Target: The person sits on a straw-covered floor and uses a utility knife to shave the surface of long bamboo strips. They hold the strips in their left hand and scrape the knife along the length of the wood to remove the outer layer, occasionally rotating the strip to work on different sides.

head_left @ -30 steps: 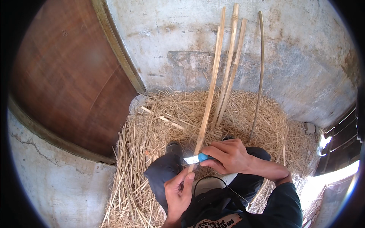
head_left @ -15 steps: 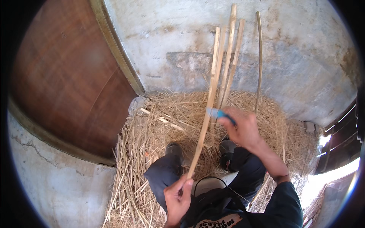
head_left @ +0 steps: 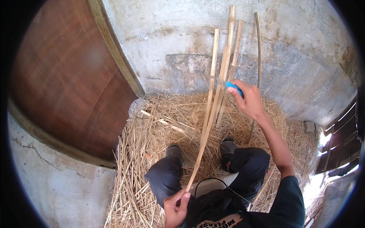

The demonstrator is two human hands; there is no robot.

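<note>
Two grips closed: lower strip (head_left: 205,129) end pinched by left hand (head_left: 176,205) as anchor, blue-handled knife (head_left: 234,88) pressed on it upper centre by right hand (head_left: 249,100).

Long pale bamboo strip (head_left: 205,125): thin, flat, slightly bowed, running from near the lap up and away to the grey wall, upper end among other strips leaning there. Lower end pinched in left hand (head_left: 175,207). Blue-handled knife (head_left: 234,88): short, gripped in right hand (head_left: 249,102), arm stretched forward, blue handle showing above the fingers, set against the strip's upper part. Blade not discernible.
</note>
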